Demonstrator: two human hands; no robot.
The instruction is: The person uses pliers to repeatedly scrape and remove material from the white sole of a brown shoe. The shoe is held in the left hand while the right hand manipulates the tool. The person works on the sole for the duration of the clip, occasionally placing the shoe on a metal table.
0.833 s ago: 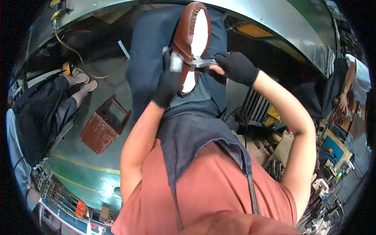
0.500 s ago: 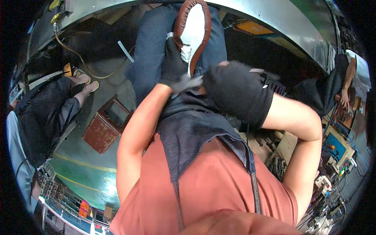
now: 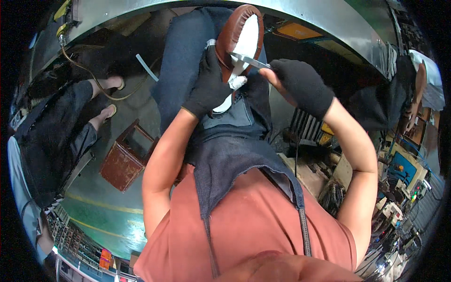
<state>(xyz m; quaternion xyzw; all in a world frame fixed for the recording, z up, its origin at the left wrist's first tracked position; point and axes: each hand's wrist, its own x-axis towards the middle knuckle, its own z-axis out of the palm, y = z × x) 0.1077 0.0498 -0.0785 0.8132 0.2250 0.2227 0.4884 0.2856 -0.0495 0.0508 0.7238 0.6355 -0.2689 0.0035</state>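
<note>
A brown leather shoe upper with a white sole side rests over my lap, toe pointing away from me. My left hand, in a black fingerless-tipped glove with white wrapping at a fingertip, is closed around its left side. My right hand, in a black glove with bare fingertips, grips a narrow, flat silvery metal tool. Its tip lies against the shoe's left edge, across the white underside. The exact kind of tool is hard to tell. White material bunches at the shoe's middle, beside my left fingers.
A metal bench edge curves across the far side. On the floor at left stands a brown wooden stool, with a hose beyond it. One person is at the left, another at the right.
My right hand has moved away from my body and lifted the tool onto the shoe. The shoe has tilted and shifted slightly, with its white underside turned more to the right.
</note>
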